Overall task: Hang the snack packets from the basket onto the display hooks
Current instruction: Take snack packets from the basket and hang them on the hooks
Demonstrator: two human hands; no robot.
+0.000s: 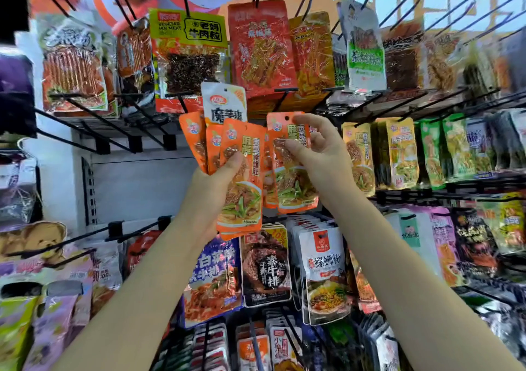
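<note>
My left hand (212, 191) grips a fanned stack of several orange snack packets (242, 177), with a white packet (223, 101) sticking up behind them. My right hand (318, 145) pinches one orange packet (293, 168) of the same kind near its top, thumb on the front and fingers curled by the hang hole. Both hands are raised in front of the display rack. Black display hooks (284, 97) jut out just above the held packets. No basket is in view.
Rows of hanging snack packets fill the rack above, right and below, such as a yellow-green packet (189, 49) and a red packet (259, 49). Bare black hooks (94, 120) stick out at the left over a white back panel (142, 182).
</note>
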